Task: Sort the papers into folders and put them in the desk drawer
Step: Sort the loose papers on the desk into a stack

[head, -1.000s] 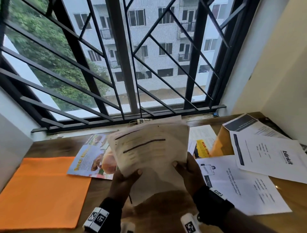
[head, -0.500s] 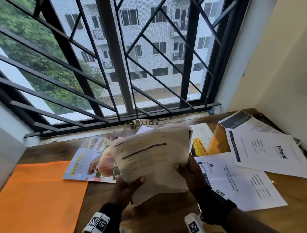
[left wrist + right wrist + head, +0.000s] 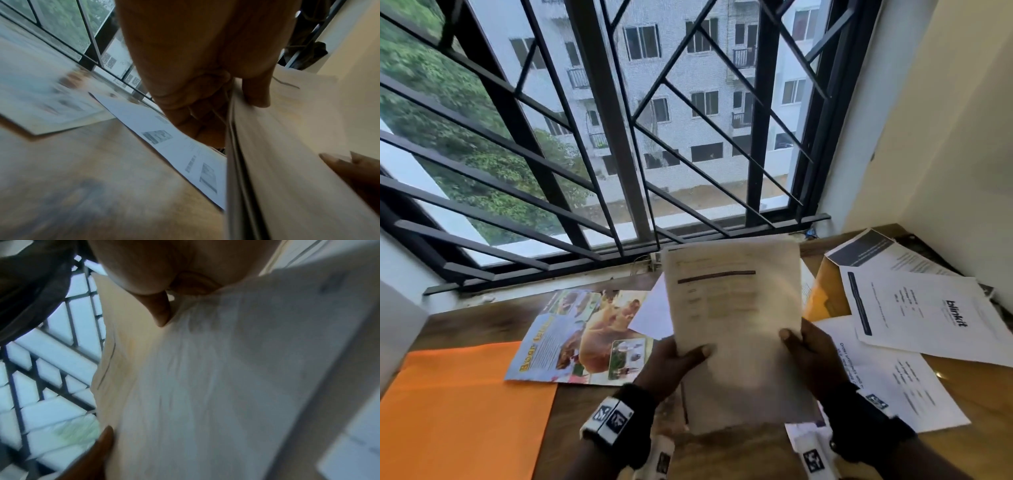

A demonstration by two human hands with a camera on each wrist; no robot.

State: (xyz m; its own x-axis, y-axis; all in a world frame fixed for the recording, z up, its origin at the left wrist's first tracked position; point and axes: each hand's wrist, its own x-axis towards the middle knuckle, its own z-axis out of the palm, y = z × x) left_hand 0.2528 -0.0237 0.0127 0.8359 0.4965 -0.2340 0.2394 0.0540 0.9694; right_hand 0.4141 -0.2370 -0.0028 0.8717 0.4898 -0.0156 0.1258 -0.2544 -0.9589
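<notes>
Item: sheaf of pale papers (image 3: 736, 318), several sheets thick by its edge in the left wrist view, held upright above the surface (image 3: 599, 428) at centre. Left hand (image 3: 671, 359) pinches its lower-left edge, thumb in front; right hand (image 3: 808, 356) pinches the lower-right edge likewise; the hands are apart, one at each side. Step, as judged: gathering and squaring a batch before filing. Surroundings: colour flyer (image 3: 582, 339) lying flat at 9 o'clock of the sheaf; orange folder (image 3: 462, 411) at 8 o'clock, closed as far as can be told; loose printed sheets (image 3: 924, 315) at 3 o'clock, overlapping a yellow envelope or folder (image 3: 822, 298). Drawer: not in view. Next move, as judged: carry the sheaf toward 8 o'clock, free one hand to open the orange folder, slide the sheets in without fanning them.
</notes>
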